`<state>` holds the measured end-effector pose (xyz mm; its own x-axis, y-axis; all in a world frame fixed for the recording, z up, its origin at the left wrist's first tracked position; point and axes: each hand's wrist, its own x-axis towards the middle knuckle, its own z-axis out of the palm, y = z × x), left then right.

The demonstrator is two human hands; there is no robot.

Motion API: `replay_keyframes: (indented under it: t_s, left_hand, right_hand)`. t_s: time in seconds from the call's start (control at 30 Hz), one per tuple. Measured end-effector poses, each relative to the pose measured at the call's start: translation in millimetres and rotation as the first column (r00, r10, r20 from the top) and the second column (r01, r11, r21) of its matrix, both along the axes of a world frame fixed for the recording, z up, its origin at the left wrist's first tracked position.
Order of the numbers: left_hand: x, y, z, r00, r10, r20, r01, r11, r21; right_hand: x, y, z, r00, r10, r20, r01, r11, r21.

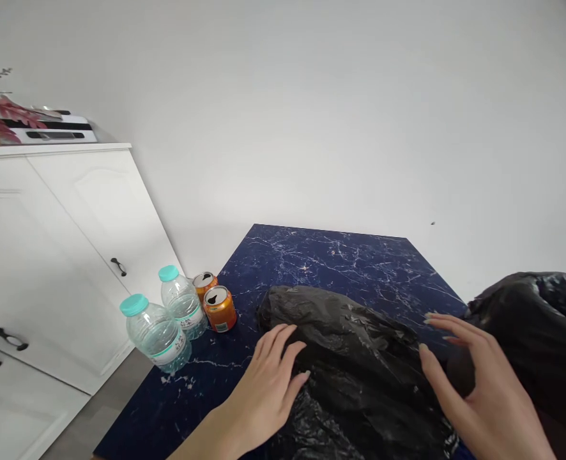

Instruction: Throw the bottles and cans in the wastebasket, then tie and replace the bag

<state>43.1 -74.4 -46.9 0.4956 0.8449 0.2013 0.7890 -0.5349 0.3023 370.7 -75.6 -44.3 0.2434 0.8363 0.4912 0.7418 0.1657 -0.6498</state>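
A crumpled black plastic bag lies spread over the front of the dark blue marbled table. My left hand is at the bag's left side, fingers apart and slightly curved, the fingertips against or just above the plastic. Over the bag's right edge is my right hand, thumb and fingers spread wide with nothing between them. Whether its thumb tip touches the plastic, I cannot tell.
Two clear bottles with turquoise caps and two orange cans, their tops opened, stand at the table's left edge. Another black plastic bag bulges at the right. A white cabinet stands left, the white wall behind.
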Motion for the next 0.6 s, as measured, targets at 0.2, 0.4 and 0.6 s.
replay_keyframes:
  t_s: [0.2,0.4,0.6]
  left_hand:
    - [27.7,7.0,36.3,0.976,-0.075,-0.207,0.061,0.996,-0.070]
    - [63.9,3.2,34.1,0.984,-0.118,-0.136,0.122,0.992,0.022]
    - [51.8,39.0,-21.2,0.985,-0.097,-0.144,0.079,0.989,-0.125]
  right_hand:
    - [-16.0,-10.1,-49.6,0.834,0.369,0.410,-0.371,0.925,-0.078]
    - [-30.7,-19.7,-75.7,0.754,0.500,0.425,-0.492,0.859,-0.138]
    - [-40.1,8.5,-82.8,0.800,0.356,0.482,-0.344,0.932,-0.118]
